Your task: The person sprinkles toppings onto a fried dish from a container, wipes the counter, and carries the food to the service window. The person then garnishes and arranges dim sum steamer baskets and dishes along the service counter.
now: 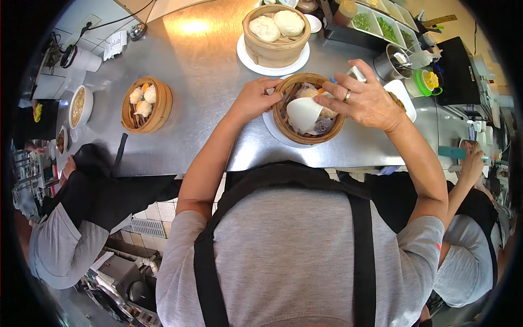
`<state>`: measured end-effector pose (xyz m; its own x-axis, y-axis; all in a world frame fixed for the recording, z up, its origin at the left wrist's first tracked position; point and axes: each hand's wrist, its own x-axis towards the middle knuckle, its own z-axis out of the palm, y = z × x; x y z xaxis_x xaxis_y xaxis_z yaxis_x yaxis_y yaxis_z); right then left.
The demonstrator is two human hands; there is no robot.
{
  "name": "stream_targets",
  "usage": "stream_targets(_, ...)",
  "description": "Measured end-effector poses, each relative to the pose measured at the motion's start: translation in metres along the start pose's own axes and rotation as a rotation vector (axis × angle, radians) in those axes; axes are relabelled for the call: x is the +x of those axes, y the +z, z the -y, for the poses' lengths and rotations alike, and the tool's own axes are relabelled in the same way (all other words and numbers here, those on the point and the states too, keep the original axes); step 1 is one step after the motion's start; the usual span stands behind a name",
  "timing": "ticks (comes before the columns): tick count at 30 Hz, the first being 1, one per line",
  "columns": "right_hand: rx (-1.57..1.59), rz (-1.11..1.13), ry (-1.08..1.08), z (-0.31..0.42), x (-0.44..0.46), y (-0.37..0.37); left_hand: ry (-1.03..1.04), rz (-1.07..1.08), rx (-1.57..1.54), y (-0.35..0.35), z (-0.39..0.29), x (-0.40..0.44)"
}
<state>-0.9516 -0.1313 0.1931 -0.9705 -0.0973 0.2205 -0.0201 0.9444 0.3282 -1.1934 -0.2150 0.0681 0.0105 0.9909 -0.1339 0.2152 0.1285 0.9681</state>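
In front of me a round bamboo steamer (281, 126) stands on a white plate (271, 129). Inside it lie pale dumplings (308, 93) on a liner, partly covered. My left hand (256, 99) grips the steamer's left rim, thumb on top and fingers along the outside. Over the right side, my right hand (359, 97) is closed around a broad white spoon (304, 113). The spoon's bowl sits low inside the steamer, above or against the food; contact is hard to judge. Its handle end shows above my fingers.
A steamer with white buns (277, 46) stands behind; another with dumplings (162, 106) is left. A soup bowl (80, 107) sits further left. Garnish trays (376, 24), a metal utensil pot (389, 64) and a white dish (406, 101) are right. Co-workers stand on both sides.
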Motion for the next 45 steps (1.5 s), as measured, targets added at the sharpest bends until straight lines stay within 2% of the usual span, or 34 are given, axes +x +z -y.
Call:
stream_targets(24,0.006,0.043,0.030,0.000,-0.002,-0.004,0.004,-0.005,0.002,0.002,0.004,-0.001)
stream_targets(33,-0.077,0.204,0.330,-0.004,-0.007,-0.010,-0.007,-0.124,-0.007,0.010,0.007,-0.013)
stream_targets(36,-0.091,0.170,0.361,0.007,-0.006,-0.001,-0.021,-0.178,-0.016,0.016,0.009,-0.020)
stream_targets(45,-0.077,0.257,0.537,0.032,-0.016,0.003,-0.053,-0.266,-0.073,0.025,0.010,-0.033)
